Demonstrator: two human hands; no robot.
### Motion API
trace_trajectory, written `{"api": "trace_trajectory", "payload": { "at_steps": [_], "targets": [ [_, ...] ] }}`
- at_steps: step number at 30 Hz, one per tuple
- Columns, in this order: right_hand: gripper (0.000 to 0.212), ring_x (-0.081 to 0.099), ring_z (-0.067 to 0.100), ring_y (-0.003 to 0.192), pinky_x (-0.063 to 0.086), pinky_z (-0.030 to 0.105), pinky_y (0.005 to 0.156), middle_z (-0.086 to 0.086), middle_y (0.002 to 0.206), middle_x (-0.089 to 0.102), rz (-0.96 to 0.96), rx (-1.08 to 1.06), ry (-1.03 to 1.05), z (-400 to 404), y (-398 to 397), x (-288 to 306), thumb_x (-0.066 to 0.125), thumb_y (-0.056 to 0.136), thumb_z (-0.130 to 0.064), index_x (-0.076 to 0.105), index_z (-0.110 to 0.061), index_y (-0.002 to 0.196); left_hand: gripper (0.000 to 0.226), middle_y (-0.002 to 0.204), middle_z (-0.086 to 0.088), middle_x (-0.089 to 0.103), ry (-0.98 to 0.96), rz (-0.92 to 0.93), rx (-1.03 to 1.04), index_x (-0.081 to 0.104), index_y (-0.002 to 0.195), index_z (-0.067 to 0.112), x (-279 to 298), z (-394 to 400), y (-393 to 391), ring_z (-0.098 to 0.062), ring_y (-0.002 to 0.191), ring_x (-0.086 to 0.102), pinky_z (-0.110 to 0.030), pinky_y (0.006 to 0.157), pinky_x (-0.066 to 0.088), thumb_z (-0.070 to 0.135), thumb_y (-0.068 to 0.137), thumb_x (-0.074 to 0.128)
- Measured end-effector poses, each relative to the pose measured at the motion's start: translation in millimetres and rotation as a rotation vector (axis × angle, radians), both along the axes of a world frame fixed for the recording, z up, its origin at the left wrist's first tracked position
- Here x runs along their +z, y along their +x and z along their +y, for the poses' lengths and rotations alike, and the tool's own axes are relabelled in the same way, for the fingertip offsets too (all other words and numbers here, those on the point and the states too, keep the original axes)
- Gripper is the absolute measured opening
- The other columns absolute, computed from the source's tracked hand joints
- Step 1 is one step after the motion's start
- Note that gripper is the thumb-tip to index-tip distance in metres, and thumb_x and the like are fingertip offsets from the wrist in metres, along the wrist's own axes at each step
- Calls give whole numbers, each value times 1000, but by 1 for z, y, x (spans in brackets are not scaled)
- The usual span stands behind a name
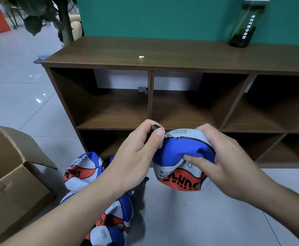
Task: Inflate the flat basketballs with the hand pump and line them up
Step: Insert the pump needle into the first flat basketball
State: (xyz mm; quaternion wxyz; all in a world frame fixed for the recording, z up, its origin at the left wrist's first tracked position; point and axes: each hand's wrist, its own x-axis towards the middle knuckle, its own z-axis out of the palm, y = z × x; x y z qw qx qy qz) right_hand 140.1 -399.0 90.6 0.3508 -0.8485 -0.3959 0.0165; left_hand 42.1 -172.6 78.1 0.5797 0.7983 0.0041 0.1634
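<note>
Closest to me on the floor there's the pile of flat balls waiting their turn, next to an open box. Above that, my right hand has its fingers curled round the flat ball, thumb dug into the blue panel, holding it up in front of the shelf. My left hand is pinching the black needle end of the pump, with the tip right at the valve on the seam. Can't really tell if it's in yet or just touching.

What worries me: the ball's so floppy the valve can fold away from the needle, so if I push at an angle it'll skid off or bend. And if my right thumb loosens, the whole thing sags and I lose the hole.

Further back, the shelf cubbies, a bottle on top at the right, and a small white bit mid-top.
</note>
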Motion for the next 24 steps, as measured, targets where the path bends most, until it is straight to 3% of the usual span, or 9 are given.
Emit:
{"api": "trace_trajectory", "payload": {
  "at_steps": [8,13,17,21,24],
  "targets": [
    [31,64,14,93,52,33,72,-13,100,65,-13,32,-6,11,0,-2,78,95,-39,55,-31,113,26,79,8,52,41,7,44,58,100,18,-1,7,-2,-17,75,47,-45,73,43,36,115,47],
    [30,62,14,92,54,41,73,-16,101,63,-59,27,-51,13,0,-2,77,95,-41,54,-32,113,20,79,8,57,182,-9,88,57,100,23,2,3,-7,-13,74,52,-23,66,43,35,114,48],
    [29,60,12,90,52,39,70,-16,97,60,-126,39,-120,16,-3,-2,77,93,-42,53,-34,107,19,86,7,61,272,43,46,57,99,29,-7,-3,-6,-15,83,58,-27,70,47,36,113,47],
    [43,69,9,80,59,33,66,-14,89,71,95,-46,-126,19,-7,1,88,77,-56,62,-32,102,21,90,4,65,196,62,20,62,103,25,-13,1,-2,-19,88,61,-42,82,52,32,115,46],
    [49,73,7,72,63,38,65,-11,80,75,239,-110,-142,23,-8,-1,92,67,-66,70,-31,92,20,92,4,68,183,97,-37,66,109,27,-17,3,-1,-19,88,64,-40,83,55,31,114,47]
  ]
}}
